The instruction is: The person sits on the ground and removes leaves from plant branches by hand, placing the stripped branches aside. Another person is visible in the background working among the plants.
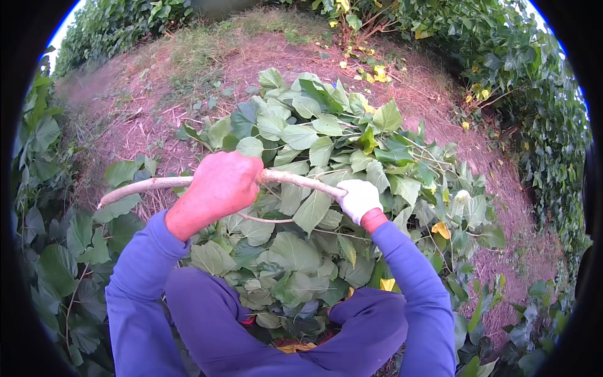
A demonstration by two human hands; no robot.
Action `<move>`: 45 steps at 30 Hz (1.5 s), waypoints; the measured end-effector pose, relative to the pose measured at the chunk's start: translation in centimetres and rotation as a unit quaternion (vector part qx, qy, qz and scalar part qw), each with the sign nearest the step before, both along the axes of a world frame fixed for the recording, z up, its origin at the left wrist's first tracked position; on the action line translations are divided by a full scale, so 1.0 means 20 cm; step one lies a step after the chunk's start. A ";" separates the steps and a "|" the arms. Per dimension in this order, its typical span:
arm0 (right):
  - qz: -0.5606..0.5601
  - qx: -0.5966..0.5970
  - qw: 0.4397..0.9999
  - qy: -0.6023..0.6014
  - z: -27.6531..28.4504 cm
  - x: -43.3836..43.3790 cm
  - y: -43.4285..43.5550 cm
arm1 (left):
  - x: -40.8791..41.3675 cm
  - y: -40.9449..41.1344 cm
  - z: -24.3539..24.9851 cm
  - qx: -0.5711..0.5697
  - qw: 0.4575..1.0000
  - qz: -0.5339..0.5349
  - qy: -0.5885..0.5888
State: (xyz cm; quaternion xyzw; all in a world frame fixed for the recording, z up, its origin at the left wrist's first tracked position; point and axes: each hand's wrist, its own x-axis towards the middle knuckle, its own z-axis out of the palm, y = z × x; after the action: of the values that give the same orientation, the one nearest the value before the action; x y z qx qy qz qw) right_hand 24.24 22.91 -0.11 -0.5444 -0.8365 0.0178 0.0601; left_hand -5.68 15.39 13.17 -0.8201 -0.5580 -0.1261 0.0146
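Note:
A pale, slightly curved branch [301,180] runs sideways across the view in front of me. My bare left hand [227,181] is closed around its middle, with a length sticking out to the left. Near its right end, my right hand [360,198], in a white glove, grips the same branch. Below and beyond both hands lies a broad heap of cut leafy stems [301,134] with large green, toothed leaves. A thin stem [266,219] shows on the heap under the branch. The fingers of my left hand are mostly hidden behind its back.
My bent knees [202,301] frame the near side of the heap. Leafy bushes [509,61] stand along the right, and more foliage [56,254] is close on the left. Reddish-brown ground with dry litter [132,103] and grass [202,47] stretches beyond. Yellow leaves [379,73] are scattered there.

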 end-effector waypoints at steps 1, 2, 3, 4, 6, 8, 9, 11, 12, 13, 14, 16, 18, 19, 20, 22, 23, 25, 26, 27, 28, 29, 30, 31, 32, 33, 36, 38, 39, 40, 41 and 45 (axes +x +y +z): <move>0.004 -0.012 1.000 -0.027 0.11 -0.02 -0.03 | -0.05 -0.03 0.05 -0.010 1.000 0.008 -0.021; 0.013 -0.006 1.000 -0.023 0.19 -0.02 -0.08 | -0.08 -0.06 0.07 -0.032 0.998 0.014 -0.045; 0.001 -0.036 0.998 -0.048 0.29 -0.06 -0.14 | -0.12 -0.11 0.07 -0.067 0.993 0.033 -0.093; 0.013 -0.053 0.996 -0.065 0.38 -0.09 -0.19 | -0.16 -0.16 0.05 -0.083 0.990 0.037 -0.105; 0.046 -0.065 0.993 -0.089 0.40 -0.07 -0.22 | -0.18 -0.23 -0.01 -0.153 0.976 0.058 -0.144; 0.060 -0.130 0.981 -0.128 0.42 -0.05 -0.23 | -0.15 -0.30 -0.12 -0.228 0.953 0.077 -0.183; 0.061 -0.162 0.972 -0.158 0.43 -0.05 -0.24 | -0.13 -0.32 -0.18 -0.247 0.946 0.081 -0.195; 0.044 -0.199 0.965 -0.164 0.29 0.03 -0.29 | -0.04 -0.35 -0.24 -0.321 0.926 0.080 -0.185; 0.051 -0.217 0.962 -0.155 0.29 0.06 -0.34 | -0.02 -0.36 -0.31 -0.338 0.920 0.069 -0.187; 0.057 -0.241 0.958 -0.143 0.30 0.10 -0.39 | 0.01 -0.39 -0.37 -0.361 0.912 0.060 -0.185; 0.058 -0.261 0.952 -0.150 0.32 0.13 -0.40 | 0.03 -0.42 -0.41 -0.392 0.892 0.070 -0.215; 0.056 -0.305 0.937 -0.161 0.35 0.19 -0.44 | 0.07 -0.49 -0.51 -0.426 0.854 0.059 -0.294; 0.045 -0.301 0.934 -0.189 0.43 0.23 -0.49 | 0.09 -0.53 -0.53 -0.456 0.832 0.046 -0.312; 0.040 -0.299 0.932 -0.200 0.47 0.24 -0.53 | 0.11 -0.56 -0.51 -0.471 0.822 0.041 -0.318; 0.035 -0.300 0.932 -0.202 0.51 0.25 -0.55 | 0.11 -0.59 -0.50 -0.480 0.805 0.027 -0.346; 0.057 -0.292 0.935 -0.195 0.68 0.18 -0.62 | 0.06 -0.70 -0.45 -0.528 0.740 0.040 -0.415; 0.064 -0.289 0.936 -0.192 0.74 0.16 -0.66 | 0.05 -0.74 -0.41 -0.552 0.703 0.043 -0.447; 0.086 -0.264 0.938 -0.207 0.80 0.18 -0.73 | 0.08 -0.80 -0.36 -0.598 0.649 0.051 -0.468; 0.091 -0.259 0.939 -0.209 0.84 0.19 -0.77 | 0.10 -0.82 -0.36 -0.608 0.634 0.055 -0.474; 0.092 -0.257 0.938 -0.212 0.87 0.21 -0.81 | 0.12 -0.84 -0.35 -0.621 0.617 0.055 -0.480; 0.090 -0.240 0.942 -0.217 0.89 0.22 -0.84 | 0.12 -0.84 -0.40 -0.632 0.602 0.037 -0.487; 0.089 -0.231 0.944 -0.218 0.91 0.23 -0.86 | 0.13 -0.86 -0.42 -0.639 0.589 0.032 -0.493; 0.087 -0.220 0.946 -0.220 0.94 0.24 -0.89 | 0.15 -0.87 -0.44 -0.645 0.578 0.024 -0.499; 0.085 -0.209 0.949 -0.222 0.95 0.25 -0.92 | 0.16 -0.88 -0.45 -0.651 0.566 0.017 -0.506; 0.092 -0.187 0.952 -0.223 0.95 0.28 -0.94 | 0.18 -0.89 -0.49 -0.644 0.573 0.002 -0.507; 0.087 -0.184 0.953 -0.224 0.96 0.28 -0.95 | 0.18 -0.90 -0.50 -0.648 0.568 -0.004 -0.508; 0.089 -0.149 0.960 -0.222 1.01 0.28 -1.02 | 0.19 -0.96 -0.51 -0.658 0.539 -0.029 -0.525; 0.093 -0.134 0.961 -0.225 1.07 0.26 -1.07 | 0.18 -0.98 -0.47 -0.640 0.581 -0.050 -0.501; 0.097 -0.132 0.960 -0.227 1.08 0.25 -1.10 | 0.17 -0.98 -0.44 -0.637 0.597 -0.056 -0.485; 0.104 -0.115 0.966 -0.209 1.10 0.27 -1.13 | 0.17 -0.98 -0.42 -0.638 0.596 -0.075 -0.482; 0.111 -0.097 0.969 -0.201 1.13 0.28 -1.17 | 0.16 -0.97 -0.41 -0.639 0.594 -0.095 -0.479; 0.114 -0.081 0.973 -0.185 1.25 0.28 -1.28 | 0.17 -0.99 -0.31 -0.624 0.622 -0.160 -0.444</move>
State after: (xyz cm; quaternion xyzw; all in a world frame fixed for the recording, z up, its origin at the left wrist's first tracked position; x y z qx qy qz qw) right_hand 29.82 -2.79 24.97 -0.4424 -0.8854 -0.0082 -0.1425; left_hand -2.19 -4.47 6.94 -0.5529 -0.3010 -0.0966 -0.7709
